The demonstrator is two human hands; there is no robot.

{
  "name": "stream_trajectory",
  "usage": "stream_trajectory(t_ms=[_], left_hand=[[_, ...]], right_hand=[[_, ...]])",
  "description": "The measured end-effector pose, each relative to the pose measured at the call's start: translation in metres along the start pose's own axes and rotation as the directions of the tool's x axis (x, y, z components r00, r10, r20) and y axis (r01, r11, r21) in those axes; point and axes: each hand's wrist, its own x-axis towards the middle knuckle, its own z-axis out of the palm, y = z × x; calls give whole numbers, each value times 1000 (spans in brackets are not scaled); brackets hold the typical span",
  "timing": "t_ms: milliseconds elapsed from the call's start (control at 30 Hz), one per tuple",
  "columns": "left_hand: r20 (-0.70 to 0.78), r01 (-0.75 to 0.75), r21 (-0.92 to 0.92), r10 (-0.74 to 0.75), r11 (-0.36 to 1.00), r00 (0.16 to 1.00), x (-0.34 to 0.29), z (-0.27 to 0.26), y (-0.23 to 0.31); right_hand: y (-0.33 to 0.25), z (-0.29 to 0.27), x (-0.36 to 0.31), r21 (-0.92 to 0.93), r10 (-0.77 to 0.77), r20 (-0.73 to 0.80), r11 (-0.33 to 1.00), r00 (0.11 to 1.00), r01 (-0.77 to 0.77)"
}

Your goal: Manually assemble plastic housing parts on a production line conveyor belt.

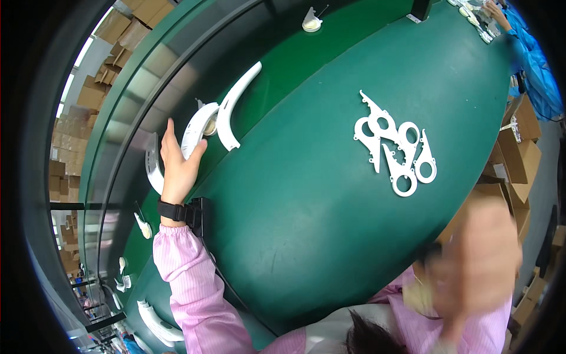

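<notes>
My left hand (180, 168) reaches over the far left edge of the green table, thumb and fingers spread apart. A white curved plastic shell (196, 131) lies between its thumb and forefinger; whether they touch it is unclear. Beside that shell, a second white curved shell (231, 112) rests on the green belt, and a third (154, 162) is partly hidden behind my hand. My right hand (477, 259) is raised close at the lower right, smeared by motion, so its fingers cannot be read. Several white ring-shaped plastic parts with arms (404, 184) lie grouped on the table.
The green belt (283, 76) runs along the far left side, below a metal rail. It carries small white parts with thin wires (312, 22). More curved shells (158, 323) lie at the lower left. Cardboard boxes (516, 156) stand at right, near a co-worker's blue sleeve (539, 71).
</notes>
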Motion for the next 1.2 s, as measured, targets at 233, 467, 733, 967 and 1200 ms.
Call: stream_trajectory(t_ms=[233,467,733,967,1200], left_hand=[[175,73,-231,-33,970,984,-18,9,-34],[78,-68,-241,89,968,993,-37,-4,-25],[46,49,-422,-33,905,998,-72,-111,39],[548,-200,-224,293,954,783,-123,-110,41],[170,10,76,-23,997,985,-178,-86,77]], right_hand=[[108,40,-19,-473,619,288,755,730,-454],[106,44,-33,-409,600,292,782,745,-470],[118,18,-31,-466,642,336,750,689,-470],[111,35,-26,-389,607,453,793,653,-469],[116,42,-37,-439,602,420,790,679,-428]])
